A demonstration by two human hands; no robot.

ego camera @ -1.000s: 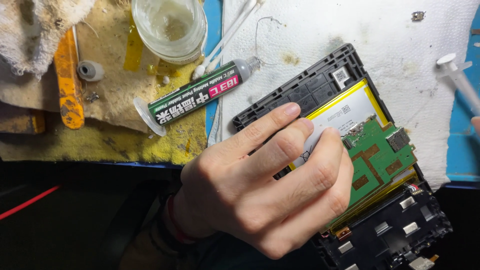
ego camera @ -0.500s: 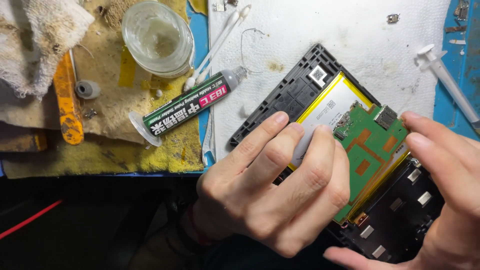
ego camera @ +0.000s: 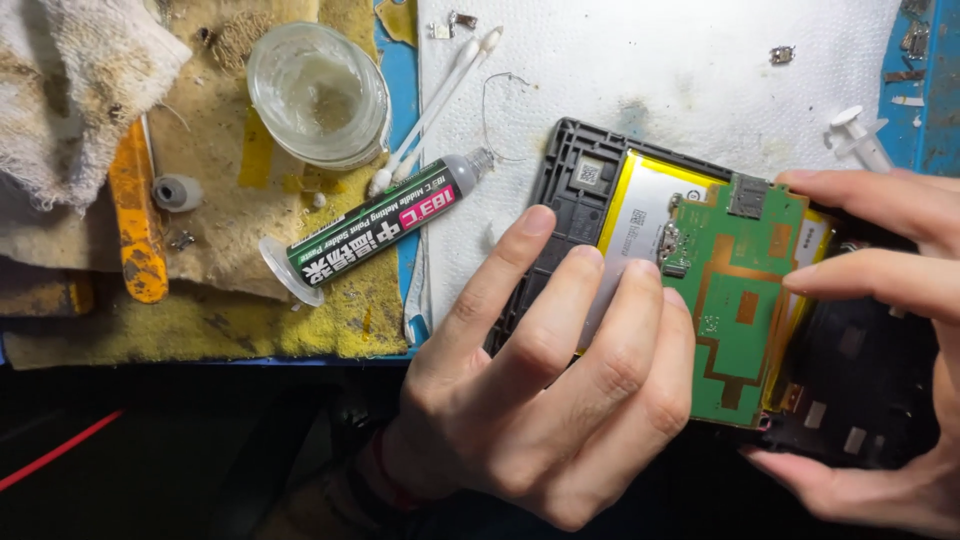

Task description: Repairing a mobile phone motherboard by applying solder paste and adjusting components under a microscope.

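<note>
An opened black-framed device [ego camera: 560, 170] lies on a white paper towel [ego camera: 660, 80]. Its green circuit board [ego camera: 740, 300] and a silver battery with a yellow edge [ego camera: 640, 205] are exposed. My left hand [ego camera: 550, 390] rests with its fingertips on the frame and battery. A thin grey tool [ego camera: 603, 300] shows between the fingers, mostly hidden. My right hand [ego camera: 880, 280] grips the device's right end, with fingers on top and the thumb under the near edge.
A dark syringe tube of paste [ego camera: 375, 225] lies left of the device, with two cotton swabs [ego camera: 440, 95] beside it. Farther left are a glass jar [ego camera: 318, 95], an orange-handled tool [ego camera: 135, 225] and a dirty cloth [ego camera: 70, 90]. A white plastic plunger [ego camera: 858, 135] lies at upper right.
My right hand has come in from the right and taken hold of the device's right end. My left hand stays on the device.
</note>
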